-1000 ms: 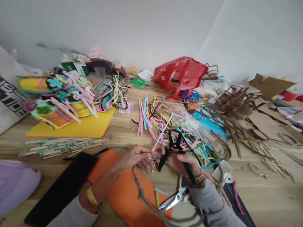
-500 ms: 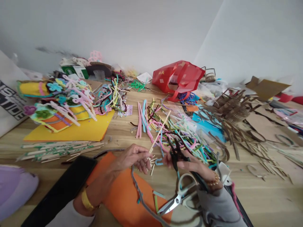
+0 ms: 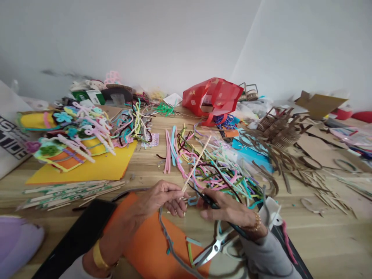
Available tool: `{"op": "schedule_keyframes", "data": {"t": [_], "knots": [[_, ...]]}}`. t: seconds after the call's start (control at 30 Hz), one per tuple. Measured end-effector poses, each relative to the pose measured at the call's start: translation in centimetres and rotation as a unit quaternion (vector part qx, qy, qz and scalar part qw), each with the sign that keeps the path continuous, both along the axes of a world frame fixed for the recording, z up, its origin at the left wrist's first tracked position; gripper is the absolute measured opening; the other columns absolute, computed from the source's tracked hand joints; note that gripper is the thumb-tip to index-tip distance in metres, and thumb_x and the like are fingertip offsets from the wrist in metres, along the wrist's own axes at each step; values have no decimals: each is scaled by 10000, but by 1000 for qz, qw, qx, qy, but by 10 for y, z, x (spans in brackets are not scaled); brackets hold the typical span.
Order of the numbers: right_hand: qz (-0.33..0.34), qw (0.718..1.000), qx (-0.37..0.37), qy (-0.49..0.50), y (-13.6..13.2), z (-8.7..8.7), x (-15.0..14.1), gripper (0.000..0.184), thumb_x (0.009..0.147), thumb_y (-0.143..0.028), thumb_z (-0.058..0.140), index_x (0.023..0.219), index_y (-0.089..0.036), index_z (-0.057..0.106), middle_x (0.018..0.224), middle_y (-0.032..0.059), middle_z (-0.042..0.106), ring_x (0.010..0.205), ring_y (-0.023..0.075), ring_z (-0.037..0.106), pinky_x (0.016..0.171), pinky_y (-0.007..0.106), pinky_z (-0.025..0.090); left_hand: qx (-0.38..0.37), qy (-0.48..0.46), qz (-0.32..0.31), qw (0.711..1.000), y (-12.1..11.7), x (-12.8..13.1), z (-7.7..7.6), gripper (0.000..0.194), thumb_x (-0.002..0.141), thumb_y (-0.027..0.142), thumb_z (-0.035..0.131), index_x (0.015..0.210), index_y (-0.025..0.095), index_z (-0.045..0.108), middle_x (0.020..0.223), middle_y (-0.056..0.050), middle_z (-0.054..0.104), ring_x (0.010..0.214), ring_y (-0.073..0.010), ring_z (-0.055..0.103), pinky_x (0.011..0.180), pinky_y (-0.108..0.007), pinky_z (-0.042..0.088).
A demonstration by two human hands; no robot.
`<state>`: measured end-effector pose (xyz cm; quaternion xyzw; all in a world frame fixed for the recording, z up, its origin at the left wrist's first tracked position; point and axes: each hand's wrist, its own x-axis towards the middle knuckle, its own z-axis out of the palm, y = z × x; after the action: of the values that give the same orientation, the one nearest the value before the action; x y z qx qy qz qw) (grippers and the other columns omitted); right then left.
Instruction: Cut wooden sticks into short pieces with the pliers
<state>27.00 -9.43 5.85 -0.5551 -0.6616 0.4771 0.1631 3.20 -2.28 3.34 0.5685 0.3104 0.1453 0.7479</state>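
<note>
The left hand [image 3: 165, 197] pinches a pale stick [image 3: 200, 157] that slants up and away from its fingertips, while the right hand [image 3: 231, 209] has its fingers wrapped around dark pliers [image 3: 211, 202]. Beneath the fingers spreads a wood-grain table [image 3: 328, 244], an orange sheet [image 3: 157, 244] on their near side; far beyond them, behind a red bag [image 3: 194, 97], rises a grey wall [image 3: 145, 38].
</note>
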Motion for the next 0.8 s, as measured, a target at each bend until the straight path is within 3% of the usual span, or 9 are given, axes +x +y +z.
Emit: {"op": "schedule_keyframes", "data": {"t": [0.1, 0.23, 0.43, 0.63, 0.8], "knots": [[15, 1000, -17, 5, 2, 2, -2, 482, 775, -482, 661, 1144, -176, 610, 993, 43, 658, 925, 252, 582, 841, 354, 444, 17, 26, 25, 999, -3, 3, 4, 377, 798, 493, 620, 733, 128, 689, 666, -62, 725, 568, -156, 665, 594, -253, 517], [31, 998, -22, 44, 5, 1, -3, 455, 781, -461, 661, 1112, -156, 596, 948, 36, 636, 869, 223, 565, 811, 334, 444, 22, 12, 39, 999, -5, 5, -4, 390, 765, 528, 644, 785, 139, 662, 660, -51, 721, 620, -198, 689, 621, -302, 541], [46, 996, -28, 72, 7, -5, -2, 373, 781, -435, 670, 1021, -158, 602, 890, 11, 605, 812, 185, 534, 756, 300, 434, 29, -1, 30, 999, -8, 8, -4, 343, 775, 487, 658, 808, 146, 645, 631, -20, 707, 576, -174, 678, 583, -269, 539], [57, 996, -28, 67, 7, -3, -5, 371, 787, -425, 669, 1035, -157, 604, 871, 6, 611, 788, 176, 538, 718, 283, 428, -5, 12, -55, 998, -4, 12, 0, 403, 800, 526, 616, 762, 129, 677, 665, -52, 720, 560, -149, 671, 567, -234, 509], [65, 995, -13, 76, 7, 0, -5, 365, 790, -417, 669, 1048, -166, 606, 867, 1, 603, 787, 172, 528, 695, 267, 426, -37, 11, -73, 997, -2, 14, -2, 372, 779, 506, 651, 822, 137, 673, 662, -35, 713, 513, -145, 656, 517, -230, 470]]}}
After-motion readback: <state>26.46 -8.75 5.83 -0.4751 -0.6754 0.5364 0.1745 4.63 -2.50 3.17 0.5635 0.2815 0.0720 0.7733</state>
